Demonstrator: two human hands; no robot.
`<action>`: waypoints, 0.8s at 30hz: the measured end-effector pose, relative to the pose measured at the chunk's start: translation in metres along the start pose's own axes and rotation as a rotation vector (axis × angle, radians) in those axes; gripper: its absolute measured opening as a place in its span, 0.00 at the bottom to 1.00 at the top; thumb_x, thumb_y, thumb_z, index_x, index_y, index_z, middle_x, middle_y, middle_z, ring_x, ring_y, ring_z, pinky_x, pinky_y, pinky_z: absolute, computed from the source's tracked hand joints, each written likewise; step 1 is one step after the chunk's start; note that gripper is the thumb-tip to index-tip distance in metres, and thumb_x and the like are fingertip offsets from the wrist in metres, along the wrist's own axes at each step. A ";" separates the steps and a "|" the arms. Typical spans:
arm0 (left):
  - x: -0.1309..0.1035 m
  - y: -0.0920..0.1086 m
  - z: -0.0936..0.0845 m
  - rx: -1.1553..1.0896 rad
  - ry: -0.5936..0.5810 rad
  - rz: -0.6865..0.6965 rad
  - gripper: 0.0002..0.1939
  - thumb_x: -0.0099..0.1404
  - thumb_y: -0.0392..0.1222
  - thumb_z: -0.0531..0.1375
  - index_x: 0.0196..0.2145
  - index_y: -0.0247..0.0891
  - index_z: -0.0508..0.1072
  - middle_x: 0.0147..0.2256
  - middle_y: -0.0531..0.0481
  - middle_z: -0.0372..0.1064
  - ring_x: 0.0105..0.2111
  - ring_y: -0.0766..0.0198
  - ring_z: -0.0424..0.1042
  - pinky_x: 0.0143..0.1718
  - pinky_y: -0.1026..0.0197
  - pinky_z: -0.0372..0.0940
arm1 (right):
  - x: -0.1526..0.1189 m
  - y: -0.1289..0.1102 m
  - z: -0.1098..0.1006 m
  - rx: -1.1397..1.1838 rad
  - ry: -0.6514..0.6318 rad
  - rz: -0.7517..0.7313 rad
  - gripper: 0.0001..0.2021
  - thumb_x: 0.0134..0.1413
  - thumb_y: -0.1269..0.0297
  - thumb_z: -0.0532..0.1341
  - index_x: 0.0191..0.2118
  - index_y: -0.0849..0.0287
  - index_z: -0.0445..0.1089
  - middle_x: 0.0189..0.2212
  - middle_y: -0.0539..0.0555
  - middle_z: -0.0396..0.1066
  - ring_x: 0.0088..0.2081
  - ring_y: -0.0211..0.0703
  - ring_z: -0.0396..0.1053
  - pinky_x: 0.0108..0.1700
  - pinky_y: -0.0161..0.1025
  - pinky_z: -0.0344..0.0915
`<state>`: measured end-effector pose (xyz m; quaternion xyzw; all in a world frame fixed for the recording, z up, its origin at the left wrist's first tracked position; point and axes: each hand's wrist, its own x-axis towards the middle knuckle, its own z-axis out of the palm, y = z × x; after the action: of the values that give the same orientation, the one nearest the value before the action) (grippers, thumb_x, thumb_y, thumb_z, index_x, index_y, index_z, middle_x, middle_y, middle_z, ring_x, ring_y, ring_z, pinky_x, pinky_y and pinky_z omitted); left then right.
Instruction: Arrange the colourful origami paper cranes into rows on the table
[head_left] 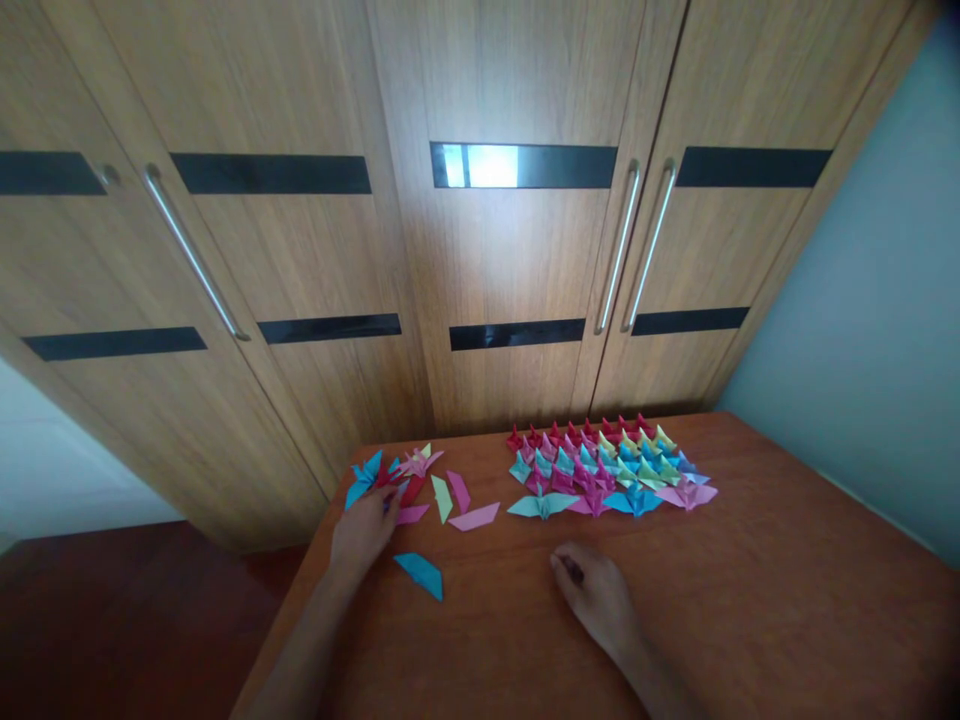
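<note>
My left hand (365, 532) reaches into a loose group of folded paper at the table's left side. Its fingers are closed by a bluish-purple paper tip (403, 491); what they grip is mostly hidden. Around it are a blue paper crane (364, 480), a pink paper crane (418, 461) and a pink folded strip (412, 514). Nearer to me lies a blue folded strip (421, 575). My right hand (595, 588) rests on the table with curled fingers and nothing visible in them. Beyond it, rows of paper cranes stand, with a pale green crane (544, 505) in the front row.
Between the two groups lie a pale yellow strip (442, 498) and a pink strip (475, 517). The reddish-brown wooden table (780, 600) stands close to a wooden wardrobe (495, 385) with metal handles. A pale wall (847, 400) rises on the right.
</note>
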<state>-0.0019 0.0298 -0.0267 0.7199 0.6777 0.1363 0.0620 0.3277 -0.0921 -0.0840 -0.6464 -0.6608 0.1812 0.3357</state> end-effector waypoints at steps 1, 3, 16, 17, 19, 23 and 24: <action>-0.001 0.001 -0.001 -0.008 -0.003 0.006 0.18 0.67 0.47 0.48 0.45 0.39 0.73 0.44 0.43 0.73 0.43 0.55 0.71 0.41 0.58 0.63 | 0.000 -0.001 -0.001 -0.001 -0.002 -0.001 0.13 0.57 0.60 0.51 0.30 0.56 0.70 0.25 0.51 0.72 0.27 0.41 0.68 0.32 0.35 0.60; -0.004 0.002 -0.002 -0.036 -0.007 0.014 0.17 0.66 0.47 0.49 0.44 0.39 0.73 0.43 0.44 0.74 0.42 0.55 0.72 0.40 0.58 0.63 | -0.001 -0.002 -0.002 0.003 -0.004 -0.007 0.13 0.58 0.59 0.50 0.30 0.56 0.70 0.25 0.51 0.72 0.27 0.41 0.68 0.32 0.35 0.60; -0.027 0.024 -0.035 -0.541 0.181 0.030 0.18 0.61 0.55 0.53 0.34 0.40 0.73 0.32 0.51 0.74 0.33 0.59 0.71 0.35 0.61 0.64 | 0.001 -0.003 -0.004 0.179 0.021 0.039 0.17 0.57 0.51 0.51 0.27 0.57 0.68 0.22 0.51 0.69 0.26 0.41 0.66 0.31 0.36 0.60; -0.032 0.034 -0.039 -0.615 0.157 0.053 0.18 0.60 0.55 0.53 0.32 0.39 0.73 0.30 0.51 0.73 0.31 0.59 0.70 0.34 0.62 0.63 | 0.001 -0.003 -0.004 0.241 0.026 0.060 0.18 0.56 0.49 0.52 0.27 0.57 0.68 0.22 0.50 0.68 0.26 0.41 0.66 0.30 0.36 0.60; -0.045 0.056 -0.041 -0.744 0.046 0.112 0.18 0.59 0.55 0.55 0.29 0.38 0.73 0.28 0.51 0.70 0.30 0.60 0.68 0.31 0.63 0.61 | 0.001 -0.004 -0.006 0.402 0.024 0.106 0.20 0.55 0.46 0.53 0.28 0.58 0.69 0.21 0.50 0.67 0.25 0.41 0.66 0.29 0.35 0.61; -0.071 0.097 -0.019 -0.916 -0.223 0.192 0.16 0.60 0.52 0.57 0.26 0.36 0.71 0.24 0.53 0.66 0.27 0.65 0.63 0.28 0.66 0.57 | -0.002 -0.009 -0.011 0.755 -0.031 0.170 0.22 0.54 0.43 0.53 0.35 0.59 0.70 0.24 0.51 0.69 0.24 0.39 0.65 0.25 0.34 0.59; -0.077 0.106 -0.010 -0.944 -0.282 0.213 0.15 0.60 0.52 0.57 0.25 0.36 0.70 0.24 0.53 0.65 0.27 0.65 0.63 0.28 0.66 0.56 | -0.003 -0.010 -0.012 0.827 -0.045 0.181 0.22 0.54 0.43 0.53 0.37 0.59 0.70 0.26 0.52 0.70 0.24 0.38 0.65 0.25 0.33 0.59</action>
<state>0.0932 -0.0549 0.0031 0.6899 0.4500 0.3348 0.4577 0.3285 -0.0984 -0.0694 -0.5087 -0.4800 0.4740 0.5349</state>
